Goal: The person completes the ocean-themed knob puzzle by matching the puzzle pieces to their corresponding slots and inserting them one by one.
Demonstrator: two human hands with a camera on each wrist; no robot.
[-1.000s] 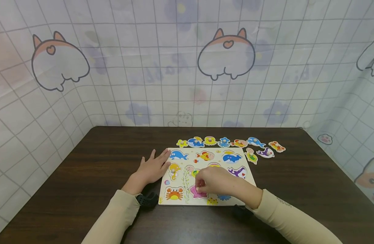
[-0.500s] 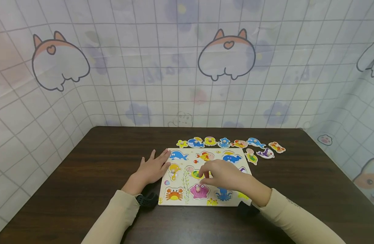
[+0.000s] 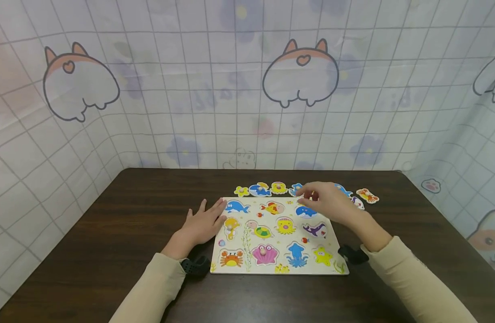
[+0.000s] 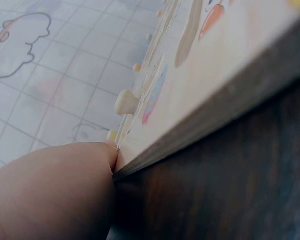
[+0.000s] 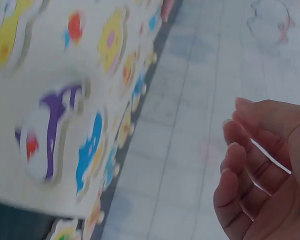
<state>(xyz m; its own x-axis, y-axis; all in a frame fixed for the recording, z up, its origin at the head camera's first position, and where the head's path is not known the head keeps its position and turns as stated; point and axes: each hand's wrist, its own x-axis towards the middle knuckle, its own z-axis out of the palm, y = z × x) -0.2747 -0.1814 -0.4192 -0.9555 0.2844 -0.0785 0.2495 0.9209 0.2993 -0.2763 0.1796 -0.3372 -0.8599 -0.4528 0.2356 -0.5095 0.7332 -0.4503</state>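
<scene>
A wooden peg puzzle board (image 3: 279,269) with sea-animal pictures lies on the table. My left hand (image 3: 202,225) rests flat with spread fingers on its left edge; in the left wrist view part of that hand (image 4: 55,185) touches the board's corner. A knobbed seahorse piece (image 3: 231,223) and a knobbed pink shell piece (image 3: 265,256) sit in their recesses. Over the board's far right corner hovers my right hand (image 3: 332,202), its fingers loosely bent. In the right wrist view nothing is between the fingers of this hand (image 5: 260,175). It hides some pieces behind it.
Behind the board lie a star piece (image 3: 241,191), a whale piece (image 3: 260,189), a yellow octopus piece (image 3: 278,188) and a blue squid piece (image 3: 295,190). Right of them are a partly covered purple piece (image 3: 357,203) and a crab piece (image 3: 367,196). A patterned cloth (image 3: 215,112) surrounds the table.
My right hand has let go of the pink shell piece, which stays in its recess, and has moved away and right to the board's far edge. The left hand stays put.
</scene>
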